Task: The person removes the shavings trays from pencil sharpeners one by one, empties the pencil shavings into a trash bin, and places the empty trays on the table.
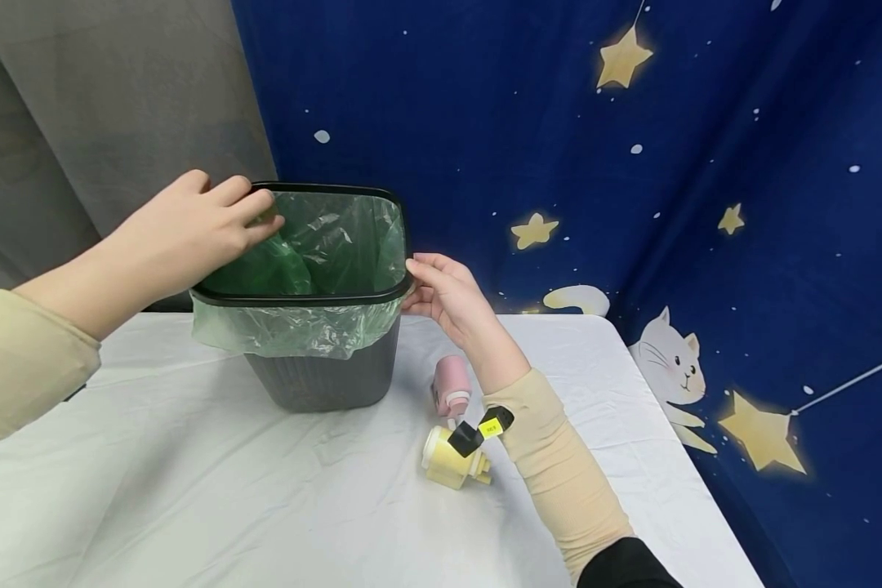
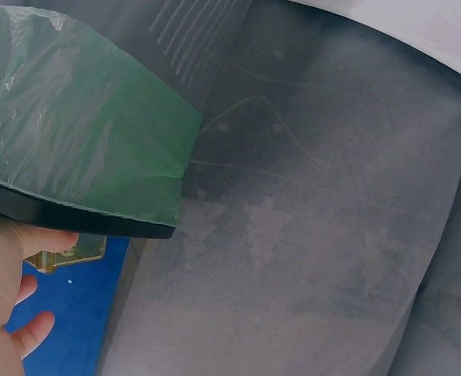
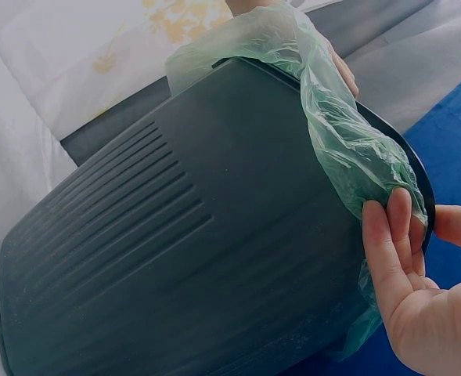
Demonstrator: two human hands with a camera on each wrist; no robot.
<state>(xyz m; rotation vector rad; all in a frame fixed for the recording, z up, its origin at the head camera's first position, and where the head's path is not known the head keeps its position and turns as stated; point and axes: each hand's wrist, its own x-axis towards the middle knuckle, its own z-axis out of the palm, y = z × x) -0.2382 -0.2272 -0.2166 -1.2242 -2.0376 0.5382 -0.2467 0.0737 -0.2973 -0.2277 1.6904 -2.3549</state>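
Note:
A dark grey trash bin (image 1: 323, 380) stands on the table, its black rim lined with a green translucent trash bag (image 1: 338, 237) folded over the outside. My left hand (image 1: 209, 224) is over the bin's left side, fingers bent above the opening. In the left wrist view, a small clear yellowish piece (image 2: 77, 252) shows between the thumb and fingers of that hand, mostly hidden; I cannot tell its kind. My right hand (image 1: 444, 294) pinches the rim at the right. In the right wrist view its fingers (image 3: 387, 243) press the bag's fold from outside, thumb across the rim.
On the white-covered table (image 1: 213, 490), a pink bottle (image 1: 452, 377) and a yellow bottle-like container (image 1: 447, 465) lie below my right forearm. The wrist camera partly covers the yellow one. Behind hang a grey curtain (image 1: 147, 90) and a blue starry curtain (image 1: 441, 98).

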